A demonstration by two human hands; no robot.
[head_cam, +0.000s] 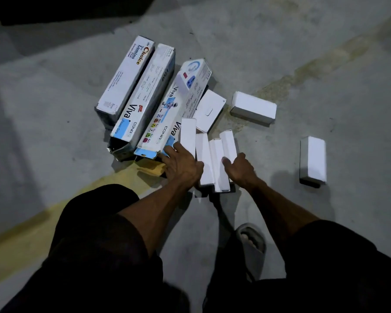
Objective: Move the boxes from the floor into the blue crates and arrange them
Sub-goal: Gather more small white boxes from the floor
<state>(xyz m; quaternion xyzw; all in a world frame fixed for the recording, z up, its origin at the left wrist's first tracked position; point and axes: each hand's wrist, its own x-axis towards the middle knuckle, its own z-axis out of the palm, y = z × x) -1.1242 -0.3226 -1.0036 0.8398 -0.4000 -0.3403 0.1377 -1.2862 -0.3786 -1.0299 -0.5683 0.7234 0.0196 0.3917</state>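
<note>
Three long printed boxes lie side by side on the concrete floor: a "Choice" box, a "Viva" box and a second "Viva" box. A cluster of small white boxes stands right in front of me. My left hand reaches down at the cluster's left side, fingers spread, touching the leftmost white box and the near end of the second Viva box. My right hand presses against the cluster's right side, thumb on a white box. No blue crate is in view.
More white boxes lie apart: a flat one behind the cluster, one to the right, one at the far right. A yellow painted line crosses the floor. My knees and a grey sandal fill the bottom.
</note>
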